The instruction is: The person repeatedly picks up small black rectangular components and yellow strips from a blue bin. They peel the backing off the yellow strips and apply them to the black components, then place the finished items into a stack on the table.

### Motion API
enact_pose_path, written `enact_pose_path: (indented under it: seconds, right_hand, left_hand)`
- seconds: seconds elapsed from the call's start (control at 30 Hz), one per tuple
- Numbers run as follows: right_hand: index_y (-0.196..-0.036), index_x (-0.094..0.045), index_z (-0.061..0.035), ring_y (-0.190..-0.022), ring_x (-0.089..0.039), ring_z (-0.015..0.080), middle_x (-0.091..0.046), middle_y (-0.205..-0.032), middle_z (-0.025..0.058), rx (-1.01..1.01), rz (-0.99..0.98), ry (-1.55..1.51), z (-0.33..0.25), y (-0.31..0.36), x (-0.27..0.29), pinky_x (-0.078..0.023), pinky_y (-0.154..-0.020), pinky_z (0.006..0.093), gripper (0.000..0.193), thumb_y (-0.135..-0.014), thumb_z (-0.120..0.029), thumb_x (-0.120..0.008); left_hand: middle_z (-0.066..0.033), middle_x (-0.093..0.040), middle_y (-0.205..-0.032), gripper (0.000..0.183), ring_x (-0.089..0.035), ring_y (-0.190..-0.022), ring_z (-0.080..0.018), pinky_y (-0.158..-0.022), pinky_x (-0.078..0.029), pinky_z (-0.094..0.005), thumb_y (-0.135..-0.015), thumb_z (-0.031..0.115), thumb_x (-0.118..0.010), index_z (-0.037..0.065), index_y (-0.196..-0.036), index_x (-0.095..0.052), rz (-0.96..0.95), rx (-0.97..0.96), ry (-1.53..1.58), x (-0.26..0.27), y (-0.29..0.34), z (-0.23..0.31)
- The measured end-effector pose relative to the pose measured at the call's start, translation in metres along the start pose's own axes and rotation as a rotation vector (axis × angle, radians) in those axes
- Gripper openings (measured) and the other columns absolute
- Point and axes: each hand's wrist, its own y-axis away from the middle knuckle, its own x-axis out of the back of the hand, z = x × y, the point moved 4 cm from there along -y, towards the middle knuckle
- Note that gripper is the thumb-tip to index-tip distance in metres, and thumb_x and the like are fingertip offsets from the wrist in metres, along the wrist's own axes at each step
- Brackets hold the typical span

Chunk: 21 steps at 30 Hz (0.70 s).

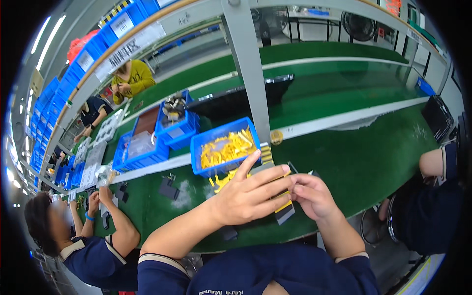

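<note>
My left hand (250, 196) lies stretched over a row of dark grey and yellow pieces (285, 214), its thumb raised and its fingers reaching to the right. Part of that row shows beyond the hand, and the middle is covered by it. Close beside those fingertips, my right hand (314, 196) is closed in a pinch; whatever it may hold is too small or hidden to name. Just beyond my left hand stands a blue bin (197, 153) filled with small yellow parts (226, 149). More yellow parts (221, 181) lie on the green tabletop by its near side.
Blue bins with metal parts (173, 110) and clear bags (140, 144) stand far left. A grey upright post (248, 69) rises behind the yellow parts. Dark grey pieces (168, 189) lie on the green table (344, 162). Co-workers sit left (93, 260) and right (427, 211).
</note>
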Motion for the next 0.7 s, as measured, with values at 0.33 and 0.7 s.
enact_pose_path:
  seconds: [0.33, 0.7]
  right_hand:
    - [-0.099, -0.060, -0.0001, -0.075, -0.058, 0.0079, -0.062, -0.085, 0.0034, 0.074, 0.183, 0.025, 0.020, -0.009, -0.002, -0.046, -0.066, 0.0216, 0.015, -0.084, -0.002, -0.063]
    - [-0.117, -0.052, 0.0020, -0.083, -0.060, 0.0138, -0.061, -0.094, 0.0111, 0.463, 0.331, 0.764, 0.018, -0.013, -0.040, -0.050, -0.074, 0.0242, 0.042, -0.079, 0.002, -0.066]
  left_hand:
    - [-0.0192, -0.038, -0.137, 0.050, -0.037, -0.130, -0.0337, -0.107, -0.029, -0.0438, -0.074, -0.006, -0.055, 0.010, -0.122, -0.055, 0.320, 0.635, 0.392, -0.028, 0.061, 0.003]
    - [-0.0143, -0.060, -0.106, 0.051, -0.061, -0.094, -0.0153, -0.076, -0.051, -0.0268, -0.086, -0.003, -0.057, 0.003, -0.133, -0.038, 0.547, 1.102, 1.034, -0.053, 0.093, 0.007]
